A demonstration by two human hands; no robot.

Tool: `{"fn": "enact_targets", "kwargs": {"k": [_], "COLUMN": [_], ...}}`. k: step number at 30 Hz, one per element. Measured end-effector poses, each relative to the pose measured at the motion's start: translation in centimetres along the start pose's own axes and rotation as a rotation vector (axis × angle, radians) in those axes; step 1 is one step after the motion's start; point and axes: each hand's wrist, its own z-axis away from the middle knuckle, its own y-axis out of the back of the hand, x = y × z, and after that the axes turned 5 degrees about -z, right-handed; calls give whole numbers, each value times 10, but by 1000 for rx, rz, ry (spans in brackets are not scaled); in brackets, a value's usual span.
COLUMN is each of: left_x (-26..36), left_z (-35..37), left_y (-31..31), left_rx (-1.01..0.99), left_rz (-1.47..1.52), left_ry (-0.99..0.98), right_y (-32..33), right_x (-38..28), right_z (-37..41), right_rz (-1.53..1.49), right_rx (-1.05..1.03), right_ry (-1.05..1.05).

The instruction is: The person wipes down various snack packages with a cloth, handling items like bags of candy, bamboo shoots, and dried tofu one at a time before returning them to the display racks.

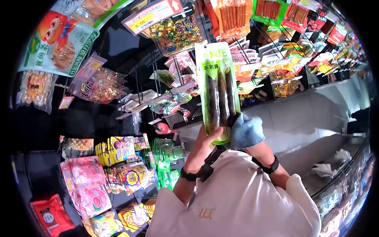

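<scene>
A long green-and-white packet [221, 93] with dark sticks showing through its clear front stands upright before me. My left hand [209, 138] grips its lower left corner, with the thumb across the front. A blue-grey cloth [247, 130] lies against the packet's lower right edge and covers most of my right hand [252, 145]. The right fingers are hidden by the cloth. Dark bands circle both wrists.
Snack packets hang on hooks at the left, including a large teal packet [59, 43] and pink packets [85, 173]. Orange packets [233, 17] hang above. A grey floor [288, 114] stretches to the right, with crumpled white paper [324, 170] near another rack.
</scene>
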Motion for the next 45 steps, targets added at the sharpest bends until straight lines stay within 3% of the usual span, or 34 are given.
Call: {"fn": "enact_targets", "kwargs": {"k": [1,2,4,5,6,8,9,10,11,13,14,17,20,22,24,25,26,28,29,36,38,41,42,45], "left_x": [-17,-24,-30,-35,-41,-53,-65,-69,-64,-57,-124,-94,-87,-88,-85,-94,-104,-116,-124,-142,-147,-147,-149,-162], "left_z": [3,1,-6,-8,-9,-7,-8,-10,-7,-3,-20,-5,0,6,11,12,10,18,15,3,-2,-1,0,-11], "left_y": [6,8,10,9,9,15,20,13,-14,-68,22,-70,-79,-74,-87,-84,-80,-81,-91,-84,-95,-97,-98,-73], "left_rx": [-5,-5,-162,-140,-139,-109,-165,-329,-114,279,267,319,345,277,285,285,327,377,473,374,477,523,541,636], "left_rz": [-196,-196,251,302,297,252,331,431,281,51,-221,-194,-17,-97,-270,-239,-347,-560,-546,-504,-392,-597,-706,-748], "left_ry": [-183,-188,-60,-51,-52,-44,-68,-83,-67,-18,-38,-148,-150,-204,-318,-265,-293,-141,-192,-270,-401,-401,-391,-273], "right_y": [7,15,21,19,26,39,36,28,24,31,33,25,21,18,13,8,30,21,34,46,38,46,44,72], "right_x": [-3,-2,-2,2,10,11,21,35,45,50,50,49,45,49,62,69,67,83,80,49,55,68,76,91], "right_z": [-3,-11,-7,-3,-2,0,1,4,2,-3,-2,18,42,52,55,47,32,13,9,37,50,47,36,18], "right_rz": [-423,-119,-413,-406,-596,-734,-744,-572,-397,-383,-362,-244,-199,-148,-354,-281,-386,-385,-364,-99,-158,-374,-507,-679], "right_rx": [18,156,14,156,-1,115,111,138,168,164,156,2,-182,-276,-310,-242,-214,-73,3,-59,-38,24,205,16], "right_ry": [-211,74,-247,-56,-238,-212,-206,-54,100,165,212,227,350,421,413,413,352,357,378,206,177,208,334,292]}}
